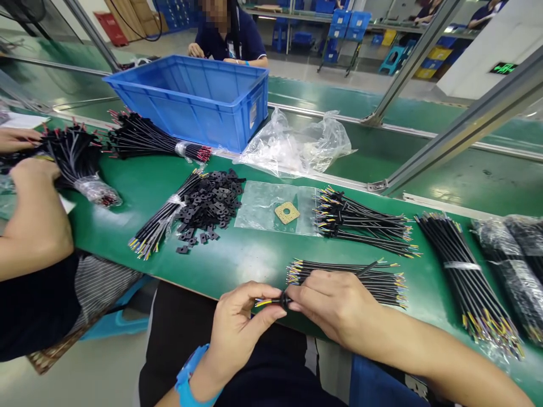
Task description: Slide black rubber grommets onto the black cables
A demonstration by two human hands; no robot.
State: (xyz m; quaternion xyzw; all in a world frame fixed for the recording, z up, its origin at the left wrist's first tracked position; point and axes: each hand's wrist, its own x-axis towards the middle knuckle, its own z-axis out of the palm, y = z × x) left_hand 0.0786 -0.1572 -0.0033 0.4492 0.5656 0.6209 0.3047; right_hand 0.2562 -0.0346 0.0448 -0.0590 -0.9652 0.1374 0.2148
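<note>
At the front edge of the bench I hold a short black cable [265, 303], its stripped end with yellow and other coloured wires pointing left. A small black fitting [284, 301] sits around it. My left hand [244, 319] pinches the cable and fitting between thumb and fingers, just beside the wire end. My right hand [333, 305] is closed on the cable on the other side of the fitting; its fingers hide that length. Directly behind my right hand lies a spread of black cables [384, 285]. Loose black clips [216, 200] are heaped further left.
On the green bench [250, 260] lie a clear bag [258, 209] with a tan holed plate [287, 212], cables with fittings [365, 220] and tied bundles [460, 265]. A blue bin [190, 113] stands behind. A co-worker's arms [36, 209] reach in at left; another person sits opposite.
</note>
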